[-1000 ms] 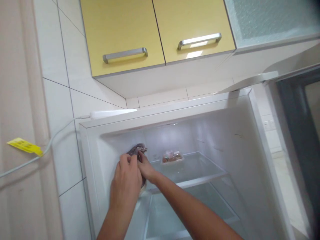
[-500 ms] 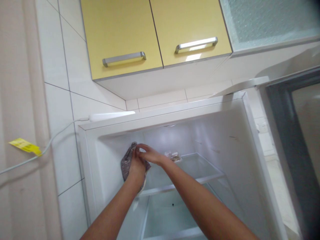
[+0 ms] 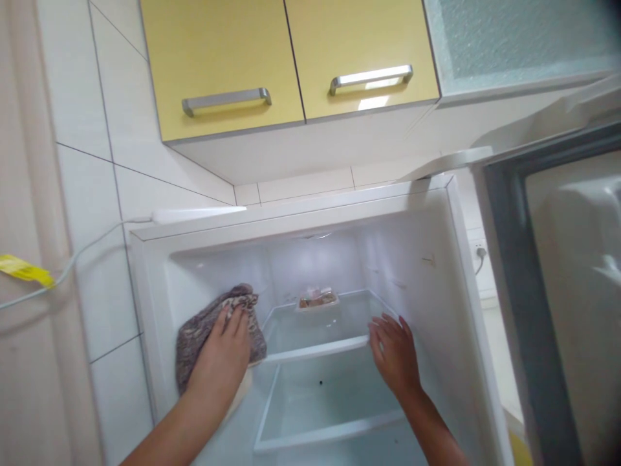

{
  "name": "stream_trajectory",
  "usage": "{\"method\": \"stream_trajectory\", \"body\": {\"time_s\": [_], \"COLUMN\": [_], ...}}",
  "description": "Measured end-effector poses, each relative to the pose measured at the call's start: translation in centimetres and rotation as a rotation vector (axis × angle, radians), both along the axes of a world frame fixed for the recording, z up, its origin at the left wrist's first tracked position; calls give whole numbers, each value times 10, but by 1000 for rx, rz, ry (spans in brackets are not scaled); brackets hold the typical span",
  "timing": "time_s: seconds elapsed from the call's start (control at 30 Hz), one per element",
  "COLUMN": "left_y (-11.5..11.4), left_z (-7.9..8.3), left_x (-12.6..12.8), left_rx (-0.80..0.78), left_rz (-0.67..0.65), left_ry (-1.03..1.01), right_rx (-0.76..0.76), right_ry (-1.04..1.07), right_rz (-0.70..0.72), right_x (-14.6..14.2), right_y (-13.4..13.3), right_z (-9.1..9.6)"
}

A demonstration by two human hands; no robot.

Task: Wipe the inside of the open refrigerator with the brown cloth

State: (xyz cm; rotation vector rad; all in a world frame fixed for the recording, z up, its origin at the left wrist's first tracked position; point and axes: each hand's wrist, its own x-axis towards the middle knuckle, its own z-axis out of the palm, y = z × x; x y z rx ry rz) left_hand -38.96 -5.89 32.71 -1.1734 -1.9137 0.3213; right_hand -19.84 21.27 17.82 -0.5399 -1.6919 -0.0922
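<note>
Inside an open refrigerator (image 3: pixel 286 217), my left hand (image 3: pixel 224 349) has hold of a grey-brown patterned cloth (image 3: pixel 206 333). The cloth is bunched under the fingers and spread beside the left inner wall. My right hand (image 3: pixel 395 353) holds nothing. Its fingers are apart and slightly bent, near the right front edge of the upper glass shelf (image 3: pixel 315 353); whether they touch it I cannot tell. At the back of that shelf sits a small clear tray (image 3: pixel 317 299) with brownish contents.
A lower shelf (image 3: pixel 330 437) lies beneath the upper one. The refrigerator door (image 3: pixel 509 259) stands open on the right. Yellow cabinets (image 3: pixel 228 58) hang above. Along the left tiled wall runs a white cord (image 3: pixel 87 249) with a yellow tag (image 3: pixel 24 270).
My hands were together at the cloth near the back left. The right hand has let go and moved right; the left has come nearer with the cloth, which is now more spread out.
</note>
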Motion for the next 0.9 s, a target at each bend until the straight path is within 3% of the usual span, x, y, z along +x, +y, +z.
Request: {"method": "stream_trajectory", "body": {"time_s": [0.1, 0.2, 0.5, 0.7, 0.9], "left_y": [-10, 2, 78, 125, 159], "left_z": [-1, 2, 10, -2, -11], "left_x": [4, 1, -55, -98, -134], "left_rx": [-75, -164, -184, -106, -111], "left_rz": [51, 125, 125, 124, 82], "left_ry": [58, 90, -50, -84, -92], "right_rx": [61, 87, 89, 105, 129], "right_ry": [39, 37, 15, 14, 86], "right_rz": [52, 82, 111, 127, 119], "right_x": [4, 6, 12, 11, 1], "right_y": [3, 4, 7, 11, 18], "right_z": [-9, -13, -16, -20, -25]}}
